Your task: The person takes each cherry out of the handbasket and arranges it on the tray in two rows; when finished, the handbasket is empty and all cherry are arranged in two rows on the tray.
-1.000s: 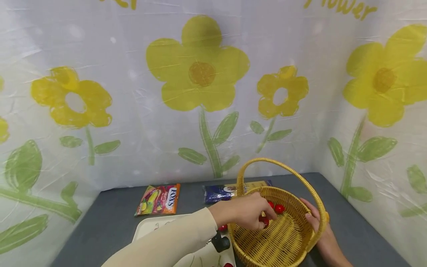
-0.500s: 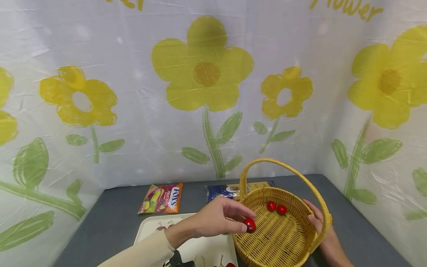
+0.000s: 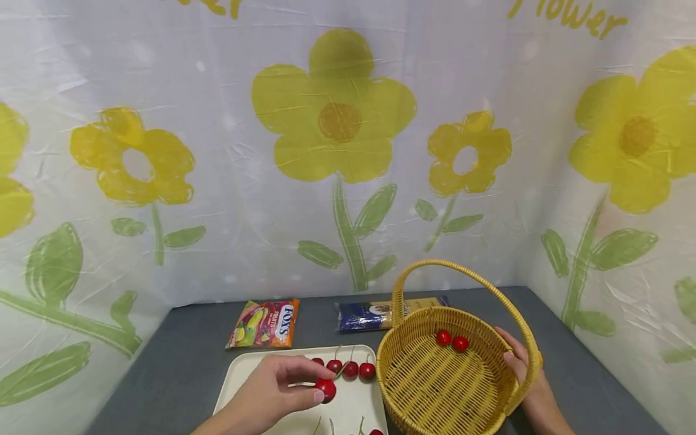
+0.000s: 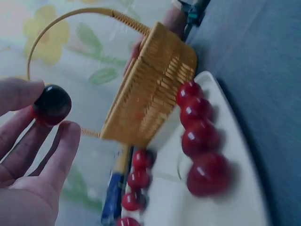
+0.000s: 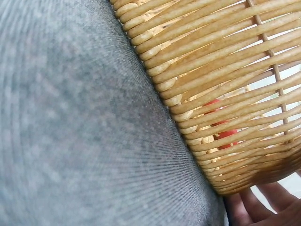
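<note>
Above the cream tray [image 3: 349, 406] my left hand [image 3: 274, 386] pinches a red cherry [image 3: 325, 391] between thumb and fingertips; the left wrist view shows this cherry [image 4: 52, 106] dark against the light. Behind it on the tray sits a row of stemmed cherries [image 3: 350, 370]. Another row [image 4: 207, 174] lies along the near edge, mostly cut off in the head view. A yellow wicker basket [image 3: 443, 393] stands right of the tray, with two cherries [image 3: 452, 341] at its far side. My right hand [image 3: 535, 389] holds the basket's right side; the right wrist view shows only some fingers [image 5: 256, 207].
A Fox's fruit sweets bag [image 3: 264, 324] lies behind the tray. Behind the basket is a blue and yellow packet [image 3: 364, 315]. The basket's tall handle [image 3: 462, 269] arches over its opening. Flower-printed cloth [image 3: 228, 241] walls the dark grey table [image 3: 179, 356].
My left hand has lifted the cherry out of the basket and carried it left over the tray. Two cherries stay in the basket. My right hand keeps its place on the basket.
</note>
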The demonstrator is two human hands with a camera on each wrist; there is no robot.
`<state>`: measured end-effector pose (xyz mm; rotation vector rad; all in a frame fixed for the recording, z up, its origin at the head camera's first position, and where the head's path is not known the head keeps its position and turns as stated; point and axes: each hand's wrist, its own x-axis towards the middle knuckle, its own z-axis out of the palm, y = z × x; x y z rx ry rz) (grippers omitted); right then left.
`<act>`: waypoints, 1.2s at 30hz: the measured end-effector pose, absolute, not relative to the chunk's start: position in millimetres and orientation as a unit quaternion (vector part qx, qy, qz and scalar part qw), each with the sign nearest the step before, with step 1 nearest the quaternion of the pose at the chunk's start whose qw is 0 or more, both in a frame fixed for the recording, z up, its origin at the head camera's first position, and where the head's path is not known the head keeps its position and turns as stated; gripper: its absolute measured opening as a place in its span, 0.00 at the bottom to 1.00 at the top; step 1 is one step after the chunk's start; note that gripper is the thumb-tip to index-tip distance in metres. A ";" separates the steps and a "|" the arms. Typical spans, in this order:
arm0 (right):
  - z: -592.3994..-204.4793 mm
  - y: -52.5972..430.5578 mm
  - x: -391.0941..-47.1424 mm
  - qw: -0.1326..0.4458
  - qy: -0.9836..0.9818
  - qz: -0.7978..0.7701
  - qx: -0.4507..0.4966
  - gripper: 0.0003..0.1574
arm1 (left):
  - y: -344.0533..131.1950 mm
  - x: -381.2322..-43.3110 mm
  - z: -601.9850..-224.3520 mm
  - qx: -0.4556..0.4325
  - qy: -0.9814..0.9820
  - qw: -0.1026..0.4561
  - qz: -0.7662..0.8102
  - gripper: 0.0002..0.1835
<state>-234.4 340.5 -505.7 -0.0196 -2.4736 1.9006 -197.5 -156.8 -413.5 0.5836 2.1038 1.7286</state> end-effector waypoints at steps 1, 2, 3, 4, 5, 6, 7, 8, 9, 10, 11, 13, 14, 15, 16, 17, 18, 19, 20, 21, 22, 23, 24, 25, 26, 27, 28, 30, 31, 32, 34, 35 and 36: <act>-505.6 340.4 -234.0 0.011 -0.791 0.611 -0.006 0.38 | -163.5 -194.8 -417.2 0.191 0.749 0.174 0.610 0.17; -505.6 340.4 -233.9 0.013 -0.792 0.611 -0.005 0.38 | -170.2 -192.2 -421.2 0.177 0.754 0.171 0.609 0.17; -505.6 340.4 -233.8 0.014 -0.792 0.610 -0.005 0.38 | -177.0 -189.5 -425.4 0.163 0.761 0.171 0.605 0.18; -505.6 340.3 -233.7 0.015 -0.793 0.610 -0.006 0.38 | -183.4 -186.6 -429.6 0.151 0.764 0.172 0.603 0.19; -505.5 340.1 -233.6 0.016 -0.792 0.610 -0.006 0.38 | -189.1 -183.9 -433.7 0.136 0.769 0.173 0.601 0.20; -505.4 340.0 -233.4 0.018 -0.791 0.611 -0.004 0.38 | -194.7 -181.1 -438.1 0.123 0.767 0.177 0.604 0.21; -505.3 339.8 -233.4 0.020 -0.791 0.612 -0.003 0.38 | -200.3 -178.6 -442.1 0.115 0.765 0.180 0.607 0.23; -505.3 339.6 -233.4 0.022 -0.790 0.613 -0.001 0.38 | -205.5 -176.0 -445.9 0.108 0.764 0.183 0.609 0.25; -505.4 339.4 -233.5 0.024 -0.788 0.615 0.002 0.38 | -210.3 -173.8 -449.9 0.105 0.763 0.183 0.611 0.26; -505.5 339.3 -233.5 0.027 -0.787 0.617 0.006 0.38 | -214.7 -171.6 -453.8 0.101 0.759 0.184 0.616 0.27; -505.7 339.2 -233.6 0.029 -0.786 0.617 0.010 0.39 | -218.8 -170.0 -457.8 0.102 0.755 0.184 0.621 0.28; -506.1 339.3 -233.8 0.030 -0.784 0.620 0.017 0.39 | -226.8 -168.1 -465.6 0.123 0.746 0.189 0.626 0.27; -506.2 339.4 -233.8 0.030 -0.783 0.621 0.021 0.39 | -230.3 -167.9 -469.6 0.140 0.741 0.191 0.628 0.26; -506.4 339.5 -233.9 0.029 -0.783 0.621 0.024 0.39 | -233.4 -168.4 -473.8 0.161 0.734 0.193 0.631 0.25; -506.7 339.6 -233.8 0.028 -0.783 0.621 0.022 0.39 | -236.4 -169.0 -477.9 0.181 0.722 0.201 0.637 0.24; -506.8 339.7 -233.8 0.024 -0.782 0.623 0.021 0.39 | -239.0 -170.0 -481.8 0.204 0.710 0.208 0.642 0.23; -506.8 339.8 -233.8 0.022 -0.782 0.623 0.019 0.39 | -241.3 -171.0 -485.7 0.227 0.697 0.214 0.645 0.22; -506.8 339.8 -233.9 0.022 -0.783 0.622 0.015 0.39 | -243.3 -171.8 -489.3 0.247 0.686 0.220 0.648 0.21; -506.6 339.7 -233.8 0.021 -0.782 0.623 0.011 0.39 | -244.5 -172.8 -492.7 0.267 0.680 0.221 0.646 0.20; -506.4 339.7 -233.5 0.020 -0.782 0.623 0.005 0.39 | -245.6 -173.8 -495.2 0.284 0.676 0.221 0.643 0.19; -506.2 339.2 -233.6 0.019 -0.785 0.620 0.001 0.39 | -246.6 -174.0 -496.5 0.296 0.674 0.225 0.638 0.19; -505.9 339.1 -233.8 0.019 -0.788 0.615 -0.001 0.39 | -247.3 -174.4 -497.1 0.308 0.676 0.225 0.630 0.18; -505.3 338.6 -234.7 0.017 -0.785 0.619 -0.009 0.37 | -247.3 -175.0 -497.3 0.318 0.684 0.221 0.618 0.18; -505.0 338.2 -236.1 0.020 -0.780 0.625 -0.012 0.35 | -247.0 -175.5 -497.3 0.325 0.694 0.215 0.605 0.17; -504.4 337.9 -237.6 0.021 -0.775 0.632 -0.015 0.33 | -246.2 -175.9 -497.0 0.328 0.706 0.208 0.592 0.16; -504.1 337.5 -239.2 0.028 -0.769 0.638 -0.014 0.31 | -245.2 -176.0 -496.8 0.326 0.715 0.204 0.583 0.16; -503.7 337.7 -241.1 0.028 -0.763 0.645 -0.014 0.30 | -243.8 -175.7 -496.8 0.325 0.724 0.198 0.575 0.16; -502.9 337.8 -244.1 0.024 -0.745 0.666 -0.018 0.34 | -240.8 -174.3 -498.9 0.321 0.745 0.175 0.559 0.14; -503.3 337.9 -244.3 0.029 -0.743 0.668 -0.014 0.35 | -239.1 -173.1 -500.0 0.314 0.751 0.168 0.556 0.13; -503.5 338.1 -244.4 0.029 -0.743 0.668 -0.012 0.35 | -237.5 -172.0 -500.8 0.308 0.755 0.163 0.555 0.12; -504.1 339.8 -242.4 0.021 -0.750 0.661 -0.011 0.32 | -234.3 -170.2 -501.8 0.304 0.764 0.149 0.549 0.11; -504.7 340.4 -241.1 0.021 -0.752 0.659 -0.008 0.30 | -232.7 -169.6 -502.1 0.303 0.768 0.143 0.546 0.11; -505.2 341.2 -239.9 0.021 -0.752 0.659 -0.004 0.31 | -231.1 -169.2 -502.5 0.304 0.771 0.137 0.543 0.10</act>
